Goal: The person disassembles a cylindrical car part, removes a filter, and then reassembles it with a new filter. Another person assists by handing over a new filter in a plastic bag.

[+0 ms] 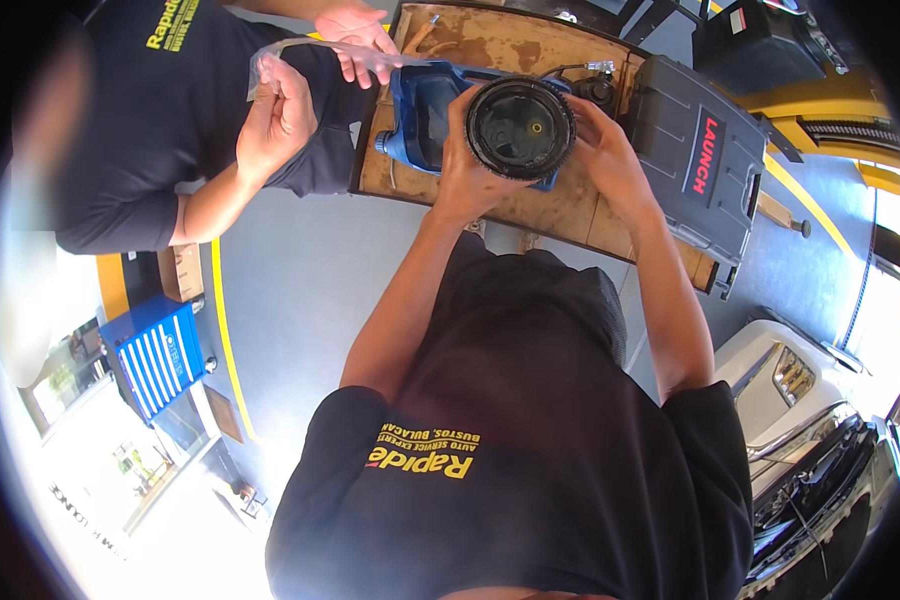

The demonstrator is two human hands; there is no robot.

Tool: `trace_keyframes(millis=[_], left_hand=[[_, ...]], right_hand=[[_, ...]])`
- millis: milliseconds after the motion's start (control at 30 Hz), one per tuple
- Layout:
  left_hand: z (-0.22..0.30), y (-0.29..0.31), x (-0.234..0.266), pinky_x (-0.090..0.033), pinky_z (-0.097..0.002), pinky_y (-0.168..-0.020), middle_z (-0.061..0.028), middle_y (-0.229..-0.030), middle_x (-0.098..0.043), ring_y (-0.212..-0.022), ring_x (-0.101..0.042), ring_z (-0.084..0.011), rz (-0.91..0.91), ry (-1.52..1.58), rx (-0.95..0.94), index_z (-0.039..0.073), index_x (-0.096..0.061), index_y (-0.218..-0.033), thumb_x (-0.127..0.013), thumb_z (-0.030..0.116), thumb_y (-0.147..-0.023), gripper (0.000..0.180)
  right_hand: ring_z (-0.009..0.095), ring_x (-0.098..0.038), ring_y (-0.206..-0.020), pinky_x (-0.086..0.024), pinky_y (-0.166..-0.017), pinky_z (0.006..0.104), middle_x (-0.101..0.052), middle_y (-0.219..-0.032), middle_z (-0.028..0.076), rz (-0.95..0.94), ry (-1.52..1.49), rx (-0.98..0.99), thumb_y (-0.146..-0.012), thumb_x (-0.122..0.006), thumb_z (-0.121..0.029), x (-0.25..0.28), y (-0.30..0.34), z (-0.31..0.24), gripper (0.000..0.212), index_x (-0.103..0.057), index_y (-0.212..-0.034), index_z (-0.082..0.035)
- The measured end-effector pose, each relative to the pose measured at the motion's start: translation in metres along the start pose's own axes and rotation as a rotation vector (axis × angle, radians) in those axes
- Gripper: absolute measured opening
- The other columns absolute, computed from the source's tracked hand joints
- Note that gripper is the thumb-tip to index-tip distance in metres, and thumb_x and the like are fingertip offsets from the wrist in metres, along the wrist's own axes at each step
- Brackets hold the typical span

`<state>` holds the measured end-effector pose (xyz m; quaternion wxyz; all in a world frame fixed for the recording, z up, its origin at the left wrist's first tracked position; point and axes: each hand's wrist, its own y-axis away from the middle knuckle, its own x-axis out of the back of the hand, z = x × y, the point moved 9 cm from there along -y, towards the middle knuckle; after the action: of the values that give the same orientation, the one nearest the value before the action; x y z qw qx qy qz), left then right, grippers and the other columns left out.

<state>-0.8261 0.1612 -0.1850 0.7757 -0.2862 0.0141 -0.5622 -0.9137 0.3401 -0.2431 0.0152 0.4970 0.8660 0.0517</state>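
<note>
A round black canister [518, 128] with a ribbed rim faces up, and its dark inside shows a small yellowish ring. My left hand [462, 175] wraps round its left side. On its right side my right hand [610, 155] grips it with curled fingers, partly hidden behind the rim. Under the canister lies a blue plastic drain pan [400, 112] with a blue cap at its left corner. To the left, a co-worker's hand [273, 118] pinches a strip of clear plastic film [320, 43], and that person's other hand [358, 42] is spread beside the pan.
The pan rests on a worn wooden bench top [600, 215]. A large grey case [685, 150] stands at its right end, and a dark metal fitting [598, 88] lies behind my right hand. A blue tool cabinet [160, 355] is far left; a white car [785, 390] is lower right.
</note>
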Motion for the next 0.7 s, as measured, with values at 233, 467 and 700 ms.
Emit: trace_keyframes(millis=[233,467,700], left_hand=[[0.013,0.011,-0.007,-0.061,-0.0453,-0.109,-0.0193,-0.14,-0.073,-0.13,-0.074,-0.0351,-0.015,-0.024,0.096,0.002,-0.039,-0.157,-0.111,0.017,-0.065,0.117],[-0.007,0.026,-0.012,-0.059,-0.0451,-0.111,-0.0192,-0.14,-0.073,-0.132,-0.073,-0.0346,0.01,0.035,0.222,0.001,-0.042,-0.157,-0.11,0.021,-0.066,0.116],[-0.003,0.018,-0.013,-0.055,-0.0444,-0.118,-0.0161,-0.149,-0.068,-0.139,-0.068,-0.028,-0.075,0.127,0.152,0.003,-0.046,-0.158,-0.108,0.018,-0.07,0.108]], right_hand=[[0.024,-0.049,-0.156,-0.05,-0.114,0.0393,-0.046,-0.174,0.013,-0.17,-0.756,-0.032,-0.092,-0.061,0.008,-0.007,-0.008,-0.005,0.085,-0.04,-0.173,-0.007],[0.028,-0.038,-0.164,-0.037,-0.132,0.046,-0.044,-0.171,0.011,-0.354,-0.108,0.092,-0.088,-0.069,0.002,-0.013,0.012,-0.028,0.096,-0.031,-0.176,-0.009],[0.027,-0.038,-0.164,-0.029,-0.135,0.0431,-0.043,-0.173,0.015,-0.337,0.209,0.251,-0.079,-0.1,-0.013,-0.018,0.009,-0.058,0.124,-0.023,-0.176,-0.008]])
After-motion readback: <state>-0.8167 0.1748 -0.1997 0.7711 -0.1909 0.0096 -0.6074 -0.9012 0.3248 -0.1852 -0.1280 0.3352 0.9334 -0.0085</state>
